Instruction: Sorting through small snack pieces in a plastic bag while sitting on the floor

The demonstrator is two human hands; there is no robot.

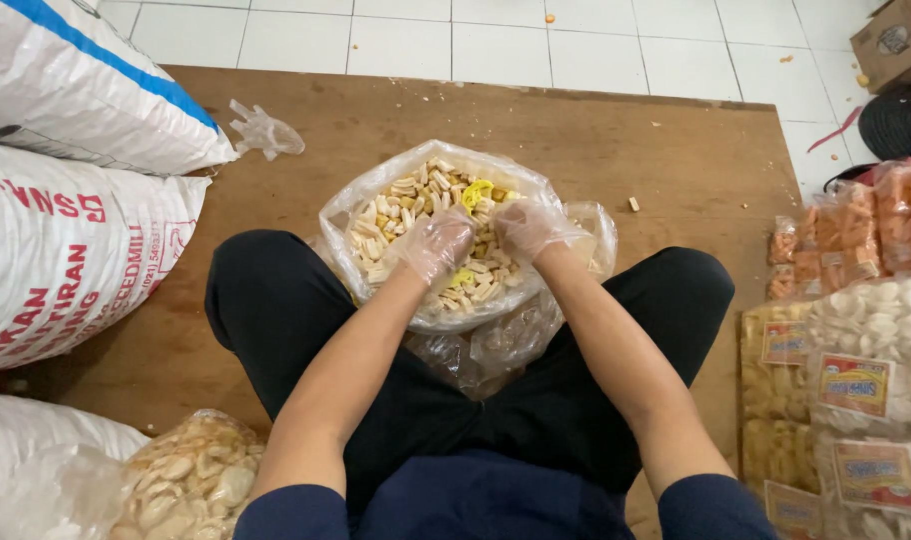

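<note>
Wooden board [616, 140] on tiled floor: between the knees, gloved left hand [438, 243] and right hand [529, 227], close together, dig into an open bag [376, 195] of crackers [416, 190]; whether either grips any cannot be told.

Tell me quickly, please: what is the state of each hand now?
Left hand: gloved, fingers curled into the crackers in the clear plastic bag; a firm grasp cannot be told.
Right hand: gloved, curled shut at the bag's top, seemingly on crackers.

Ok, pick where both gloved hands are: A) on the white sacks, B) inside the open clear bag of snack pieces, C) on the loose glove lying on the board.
B: the left hand and right hand are both down among the pieces in the clear bag.
</note>
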